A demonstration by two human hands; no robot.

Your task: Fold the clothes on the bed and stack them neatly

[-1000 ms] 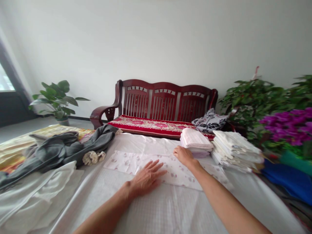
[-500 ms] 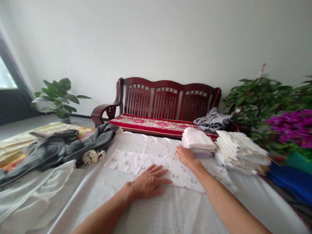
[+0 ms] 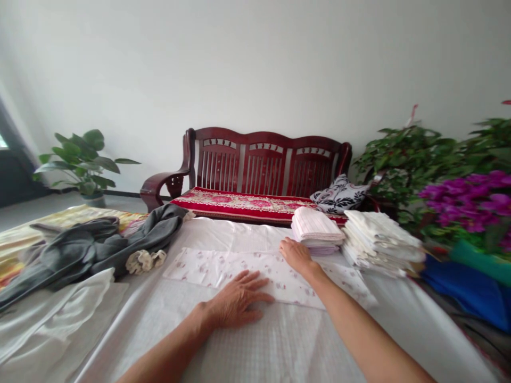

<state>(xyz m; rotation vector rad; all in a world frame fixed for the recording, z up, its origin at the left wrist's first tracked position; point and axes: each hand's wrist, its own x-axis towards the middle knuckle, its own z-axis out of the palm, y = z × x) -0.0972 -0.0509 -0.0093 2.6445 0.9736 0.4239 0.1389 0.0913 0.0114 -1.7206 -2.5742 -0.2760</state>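
A long white cloth with a small printed pattern [image 3: 199,263] lies folded into a strip across a white sheet [image 3: 255,351]. My left hand [image 3: 241,299] rests flat on its near edge, fingers spread. At the strip's far edge, my right hand [image 3: 297,256] has its fingers curled in and pressed together, pinching the cloth there; the fingertips are partly hidden. Just beyond the right hand stands a small stack of folded pink-striped cloths [image 3: 317,226]. To its right is a taller stack of folded white cloths [image 3: 381,242].
On the left lie a crumpled grey garment [image 3: 96,244], a cream scrunchie [image 3: 146,260] and a sheer white cloth [image 3: 59,314]. Behind the sheet stands a dark red wooden bench [image 3: 263,165] with a patterned cushion [image 3: 339,194]. Purple flowers [image 3: 465,199] and a blue cloth [image 3: 467,287] are at the right.
The whole view has shifted slightly, with everything a little further left in the picture. Both hands keep nearly the same place on the printed cloth.
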